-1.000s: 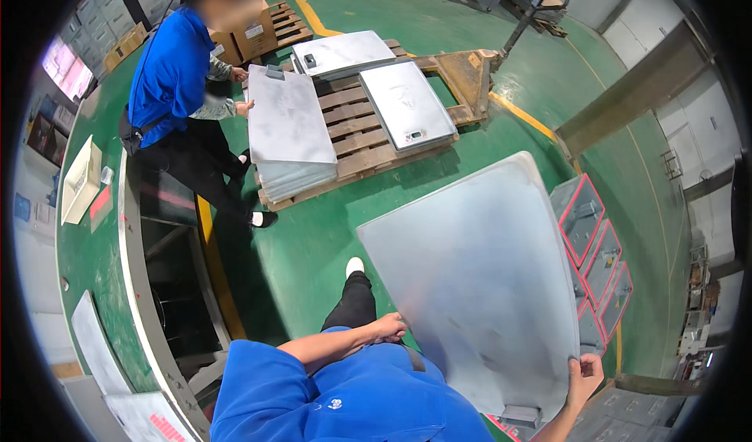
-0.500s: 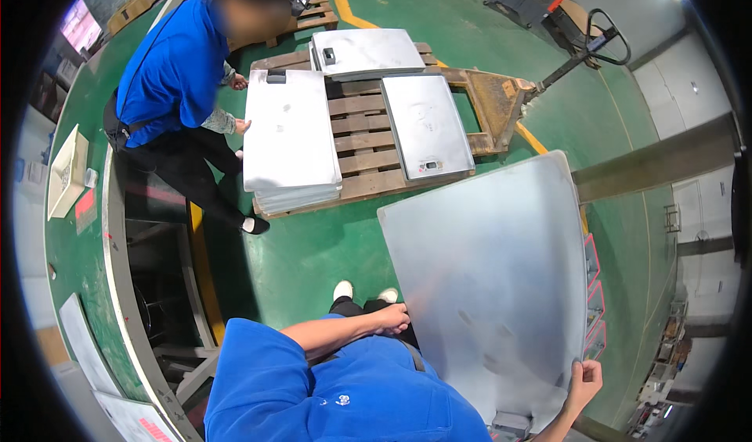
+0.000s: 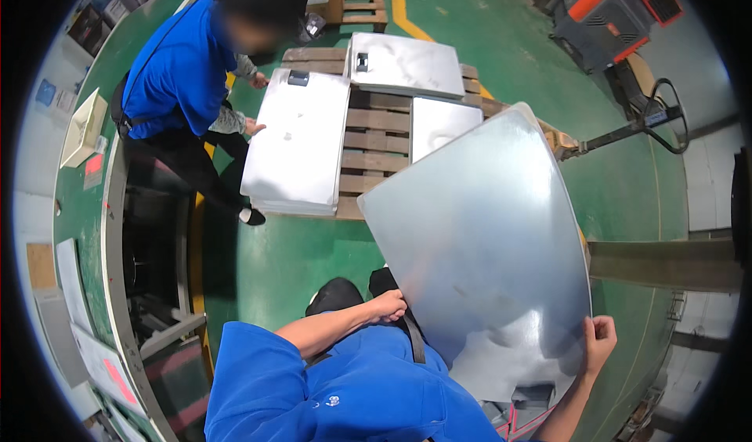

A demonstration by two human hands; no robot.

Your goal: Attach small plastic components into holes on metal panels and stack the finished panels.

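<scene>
A large silver sheet-metal panel with rounded corners is held tilted in front of me, to the right of my body. My left hand is closed on its left edge, near my waist. On its right edge, lower down, my right hand grips with bent fingers. A dark rectangular cutout shows near the panel's lower end. Beyond it, a wooden pallet bears stacks of similar panels. The panel I hold partly hides the right-hand stack.
A co-worker in blue bends over the left stack, both hands at its edge. A pallet jack stands by the pallet. The green workbench runs along my left, carrying a cream bin. A beam is at right.
My view has shifted, and the held panel now covers much of the right-hand stack. My legs have moved. Both hands keep their hold; the co-worker stays at the left stack.
</scene>
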